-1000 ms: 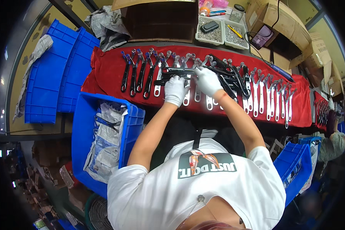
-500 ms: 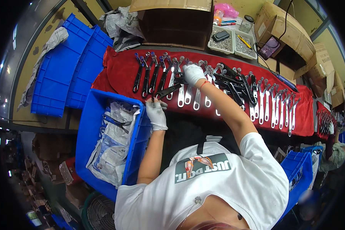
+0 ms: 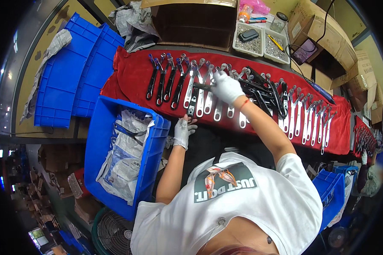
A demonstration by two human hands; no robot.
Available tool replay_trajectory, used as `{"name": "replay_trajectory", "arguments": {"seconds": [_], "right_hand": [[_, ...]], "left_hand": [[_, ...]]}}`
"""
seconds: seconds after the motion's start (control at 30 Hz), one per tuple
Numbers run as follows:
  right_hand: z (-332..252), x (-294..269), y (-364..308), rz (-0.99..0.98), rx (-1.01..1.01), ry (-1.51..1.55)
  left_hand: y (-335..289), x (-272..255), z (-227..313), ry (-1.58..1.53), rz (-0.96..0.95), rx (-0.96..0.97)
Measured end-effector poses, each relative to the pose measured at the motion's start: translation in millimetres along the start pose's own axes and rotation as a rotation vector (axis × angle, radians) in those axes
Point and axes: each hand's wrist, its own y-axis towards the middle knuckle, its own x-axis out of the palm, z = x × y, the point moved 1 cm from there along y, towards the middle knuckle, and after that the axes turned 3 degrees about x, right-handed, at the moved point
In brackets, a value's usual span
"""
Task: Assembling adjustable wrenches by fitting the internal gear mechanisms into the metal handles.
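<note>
A row of silver wrenches point(image 3: 209, 102) lies on a red cloth point(image 3: 132, 68), their hole-ended handles toward me. At the row's left end, several wrenches point(image 3: 169, 85) have black handles. My left hand point(image 3: 184, 133), in a white glove, closes its fingertips on the near end of a black-and-silver wrench handle point(image 3: 192, 103) at the cloth's front edge. White-gloved too, my right hand point(image 3: 228, 88) reaches over the row and grips a dark bar-shaped piece point(image 3: 203, 86) that points left across the wrenches. Its fingertips are partly hidden. Right of that hand is a pile of black handles point(image 3: 264, 91).
A blue crate point(image 3: 155, 157) with paper and a dark tool stands left of my left arm. Behind the cloth are an open cardboard box point(image 3: 191, 27) and white trays point(image 3: 247, 50) of small metal parts. A fan point(image 3: 112, 231) stands below; another person works far right.
My left hand has moved right and slightly nearer me, and the handle at its fingers now stands more upright in view. My right hand has shifted right with the dark piece.
</note>
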Motion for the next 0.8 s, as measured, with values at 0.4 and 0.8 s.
{"name": "replay_trajectory", "arguments": {"seconds": [0.4, 0.8], "right_hand": [[-4.8, -2.2, 20.1, -0.259, 0.270, 0.109], [-47.6, 42.2, -9.2, -0.172, 0.363, 0.229]], "left_hand": [[12.2, 14.6, 45.1, 0.274, 0.166, 0.366], [36.4, 24.7, 51.8, 1.307, 0.379, 0.564]]}}
